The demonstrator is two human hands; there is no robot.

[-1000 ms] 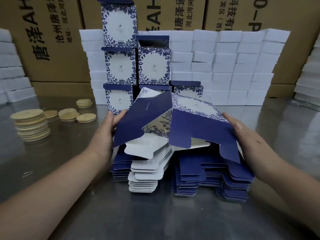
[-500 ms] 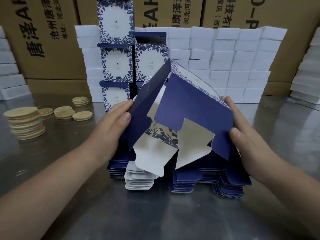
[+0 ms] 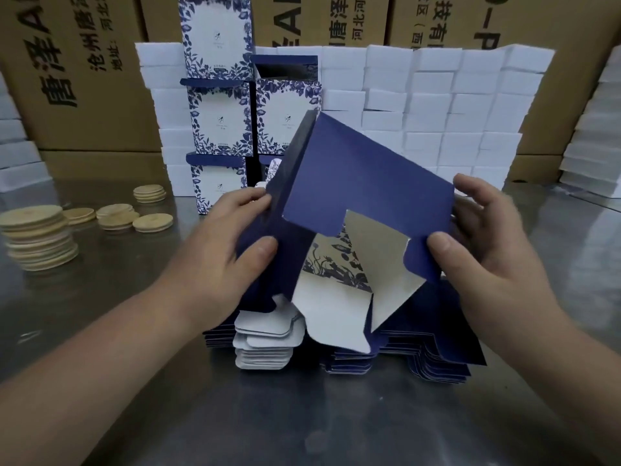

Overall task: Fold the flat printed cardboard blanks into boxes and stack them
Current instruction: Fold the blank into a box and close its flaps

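Note:
A navy blue cardboard blank [image 3: 353, 183] with a white inside and a floral print is held upright over the pile of flat blanks [image 3: 433, 358], opened into a sleeve shape with its bottom flaps hanging loose. My left hand [image 3: 232, 250] grips its left panel, thumb in front. My right hand [image 3: 490, 243] pinches the right edge, thumb on the blue flap. Behind, folded blue-and-white floral boxes [image 3: 220, 121] stand stacked in two columns.
Stacks of round wooden lids [image 3: 37, 240] lie on the steel table [image 3: 302, 425] at the left. A wall of white boxes [image 3: 437, 105] and large brown cartons [image 3: 84, 72] stands at the back. More white boxes sit at both side edges.
The blank has been lifted off the pile and tilted upright, and it has opened from nearly flat into a sleeve. Both hands rose with it.

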